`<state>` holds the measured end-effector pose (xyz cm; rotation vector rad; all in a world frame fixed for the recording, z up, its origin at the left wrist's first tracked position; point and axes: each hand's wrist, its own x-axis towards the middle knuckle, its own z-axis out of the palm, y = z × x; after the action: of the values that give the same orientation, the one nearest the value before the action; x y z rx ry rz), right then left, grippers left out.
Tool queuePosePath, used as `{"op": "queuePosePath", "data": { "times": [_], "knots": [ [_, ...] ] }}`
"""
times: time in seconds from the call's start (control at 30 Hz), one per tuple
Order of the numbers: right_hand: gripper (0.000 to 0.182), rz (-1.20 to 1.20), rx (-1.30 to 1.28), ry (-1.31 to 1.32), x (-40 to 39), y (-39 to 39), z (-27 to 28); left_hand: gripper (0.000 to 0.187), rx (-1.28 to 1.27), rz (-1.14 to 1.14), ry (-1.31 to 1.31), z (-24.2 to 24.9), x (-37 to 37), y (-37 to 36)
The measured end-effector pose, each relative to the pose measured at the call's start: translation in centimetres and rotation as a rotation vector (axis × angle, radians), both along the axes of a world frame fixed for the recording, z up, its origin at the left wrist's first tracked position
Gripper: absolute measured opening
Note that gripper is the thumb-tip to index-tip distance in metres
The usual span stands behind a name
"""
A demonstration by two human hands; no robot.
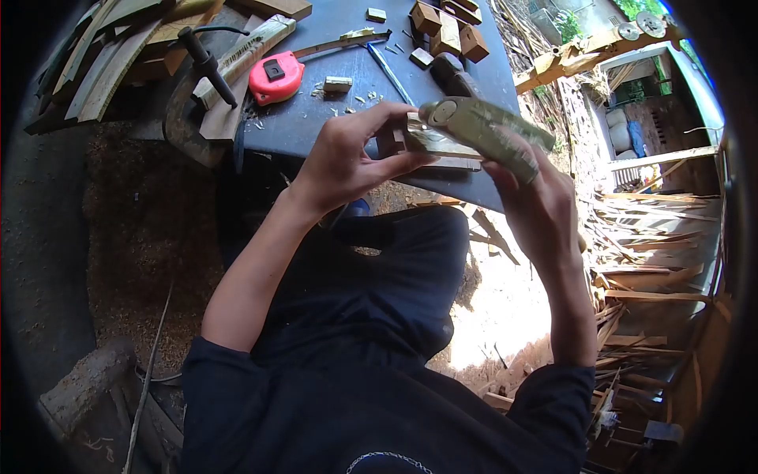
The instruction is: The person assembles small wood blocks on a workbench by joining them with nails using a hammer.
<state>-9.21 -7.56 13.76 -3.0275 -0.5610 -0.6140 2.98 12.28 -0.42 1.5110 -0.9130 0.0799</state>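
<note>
At the near edge of the work table, my left hand [351, 154] is closed on a small wooden block [442, 148], thumb below and fingers above. My right hand [537, 189] grips a worn green tool [493, 130] with a rounded end and a round disc on its side. That tool is slightly smeared by motion and overlaps the block, so part of the wood is hidden; its exact kind I cannot tell. Just behind the block lie a blue pencil-like stick [388, 75] and a dark hammer head [452, 73].
A red tape measure [276, 79] sits left on the dark table [308, 126], beside a clamp [207, 67] over a wooden strip [257, 47]. Several cut blocks [446, 35] stand at the back. Boards [118, 55] are stacked far left; wood scraps [647, 261] lie at right.
</note>
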Motion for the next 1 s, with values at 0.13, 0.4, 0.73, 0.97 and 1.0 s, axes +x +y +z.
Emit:
{"op": "queuePosePath", "data": {
  "times": [0.13, 0.4, 0.73, 0.97, 1.0],
  "knots": [
    [0.025, -0.075, 0.247, -0.174, -0.4, -0.3, 1.3, 0.049, -0.016, 0.038, -0.04, -0.7, 0.1, -0.1],
    [0.016, -0.136, 0.247, 0.234, 0.8, 0.7, 2.2, 0.048, 0.017, 0.011, -0.02, -0.1, -0.2, -0.2],
    [0.022, -0.157, 0.123, 0.278, 1.2, 1.3, 3.3, 0.047, -0.044, 0.142, -0.14, -0.5, -0.4, -0.7],
    [0.028, -0.222, 0.308, 0.058, 0.0, 2.2, 5.6, 0.048, -0.083, 0.322, -0.238, -0.7, -1.7, -1.6],
    [0.028, -0.23, 0.369, 0.015, 0.0, 2.5, 5.7, 0.047, -0.087, 0.333, -0.249, -0.8, -1.8, -1.7]
  ]
}}
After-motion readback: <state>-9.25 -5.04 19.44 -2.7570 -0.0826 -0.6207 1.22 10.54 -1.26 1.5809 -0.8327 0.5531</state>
